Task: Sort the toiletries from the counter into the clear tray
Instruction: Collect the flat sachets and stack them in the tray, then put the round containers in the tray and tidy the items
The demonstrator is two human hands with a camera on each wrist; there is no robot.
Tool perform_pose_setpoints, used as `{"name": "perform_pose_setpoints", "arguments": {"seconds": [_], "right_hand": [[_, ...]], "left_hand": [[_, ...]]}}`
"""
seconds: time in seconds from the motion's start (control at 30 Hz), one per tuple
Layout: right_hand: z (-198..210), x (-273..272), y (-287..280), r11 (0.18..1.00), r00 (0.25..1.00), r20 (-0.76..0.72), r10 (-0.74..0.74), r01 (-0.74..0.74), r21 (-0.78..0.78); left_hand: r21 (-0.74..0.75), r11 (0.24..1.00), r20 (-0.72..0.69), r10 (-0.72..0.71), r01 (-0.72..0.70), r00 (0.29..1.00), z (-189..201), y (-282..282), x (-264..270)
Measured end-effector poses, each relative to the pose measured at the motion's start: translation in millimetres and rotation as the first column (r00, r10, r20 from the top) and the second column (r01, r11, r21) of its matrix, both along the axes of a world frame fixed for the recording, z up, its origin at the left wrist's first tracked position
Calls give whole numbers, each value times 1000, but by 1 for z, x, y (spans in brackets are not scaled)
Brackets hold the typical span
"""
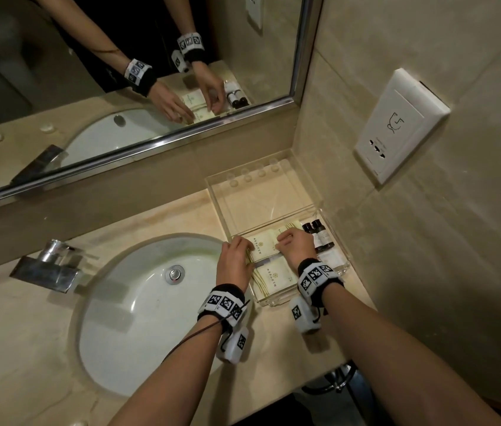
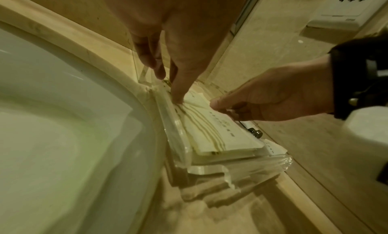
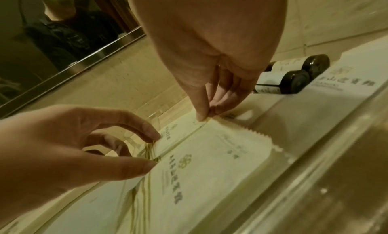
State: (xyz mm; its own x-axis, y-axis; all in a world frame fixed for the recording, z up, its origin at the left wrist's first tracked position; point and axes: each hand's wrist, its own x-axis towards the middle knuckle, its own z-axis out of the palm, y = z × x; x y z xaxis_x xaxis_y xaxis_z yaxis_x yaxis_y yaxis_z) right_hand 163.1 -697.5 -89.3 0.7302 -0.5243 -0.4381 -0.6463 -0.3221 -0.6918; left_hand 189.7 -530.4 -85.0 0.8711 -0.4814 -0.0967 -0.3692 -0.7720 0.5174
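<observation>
Both hands are down in the clear tray [image 1: 240,192], which sits on the desk [image 1: 28,348] beside the sink [image 1: 138,318]. The right hand [image 1: 296,245] has a pinching grip, thumb against fingertips, on the right edge of the paper packets [image 1: 266,245]. The left hand [image 1: 233,256] only presses its fingertips against their left edge and holds nothing. I'd say squaring them wants gentle inward nudges, keeping them flat and clear of the two dark bottles [image 1: 316,233].
</observation>
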Motion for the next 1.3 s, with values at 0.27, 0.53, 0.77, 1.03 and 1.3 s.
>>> {"name": "perform_pose_setpoints", "arguments": {"seconds": [0.27,0.53,0.77,1.03,1.3], "right_hand": [[1,-27,-13,1000,1000,-6,15,-15,1],[6,-57,-9,993,993,-17,117,-117,10],[40,-46,-11,985,982,93,165,-159,-67],[88,-16,59,936,896,314,314,-347,56],[88,-18,174,803,776,331,537,-590,81]], "left_hand": [[-127,992,-82,-7,-4,997,5,5,-15],[-89,995,-150,-53,40,987,1,7,-37],[-186,977,-176,69,-102,982,22,26,-36],[-349,790,-303,414,-504,858,63,107,-50],[-306,663,-293,617,-683,730,78,210,-94]]}}
